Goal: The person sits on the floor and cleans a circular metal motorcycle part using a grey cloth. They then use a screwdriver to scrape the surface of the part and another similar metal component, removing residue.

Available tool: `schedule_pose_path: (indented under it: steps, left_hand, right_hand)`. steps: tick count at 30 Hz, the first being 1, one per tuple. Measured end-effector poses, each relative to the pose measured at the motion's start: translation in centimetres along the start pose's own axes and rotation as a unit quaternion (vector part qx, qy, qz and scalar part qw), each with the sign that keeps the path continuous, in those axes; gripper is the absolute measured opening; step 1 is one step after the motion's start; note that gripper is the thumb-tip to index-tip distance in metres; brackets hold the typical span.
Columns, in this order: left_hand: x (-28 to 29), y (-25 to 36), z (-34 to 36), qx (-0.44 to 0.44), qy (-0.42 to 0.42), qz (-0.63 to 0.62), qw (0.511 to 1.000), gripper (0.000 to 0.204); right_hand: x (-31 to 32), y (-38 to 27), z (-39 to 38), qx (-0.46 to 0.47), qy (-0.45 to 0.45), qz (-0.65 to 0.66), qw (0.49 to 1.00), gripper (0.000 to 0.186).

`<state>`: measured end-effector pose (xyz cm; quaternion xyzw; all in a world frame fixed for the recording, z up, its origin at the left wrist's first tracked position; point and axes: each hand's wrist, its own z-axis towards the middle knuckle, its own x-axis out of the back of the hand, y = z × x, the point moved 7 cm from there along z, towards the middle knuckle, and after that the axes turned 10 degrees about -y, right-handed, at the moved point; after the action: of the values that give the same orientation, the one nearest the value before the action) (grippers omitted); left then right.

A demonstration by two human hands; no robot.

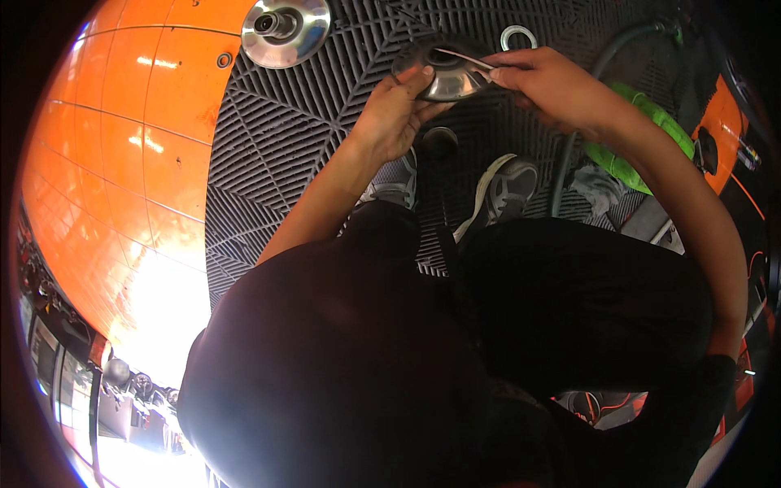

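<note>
My left hand (390,114) is closed on the near left rim of a round, dish-shaped metal part (460,84), thumb on top. The part has a shiny sloped face and a darker centre, and it is held above the floor. In my right hand (557,85) a thin, flat, pale-edged piece (460,55) is pinched between thumb and fingers. It reaches left over the metal part's centre; whether it touches cannot be made out, nor can its exact kind.
A shiny metal disc with a raised hub (305,39) lies far left on the grey slatted floor mat (277,154). Beyond my hands is a metal ring (518,37). A smaller ring (224,60) rests on orange flooring (122,98). To the right are a hose (563,159), a bright green object (651,122) and a grey cloth (599,189).
</note>
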<state>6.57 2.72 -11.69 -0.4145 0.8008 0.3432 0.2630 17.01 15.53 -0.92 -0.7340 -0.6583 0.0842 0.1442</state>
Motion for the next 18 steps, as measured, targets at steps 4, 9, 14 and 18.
schedule_pose_path:
  steps: [4,9,14,18]
  left_hand:
    - [0.2,0.1,0.0,-0.010,-0.002,0.006,1.000,0.027]
    - [-0.1,0.3,0.1,-0.021,-0.025,0.009,0.999,0.028]
    - [-0.7,0.6,-0.3,-0.023,-0.004,0.016,1.000,0.025]
    - [-0.7,0.5,-0.2,-0.056,-0.009,0.000,0.998,0.024]
  right_hand:
    - [-0.2,0.4,-0.3,-0.032,-0.016,0.058,0.998,0.041]
    - [-0.1,0.1,-0.4,-0.025,-0.001,0.037,0.999,0.038]
    - [0.1,-1.1,0.4,0.151,0.151,-0.276,0.937,0.035]
    - [-1.0,-3.2,0.1,0.135,0.120,-0.399,0.899,0.034]
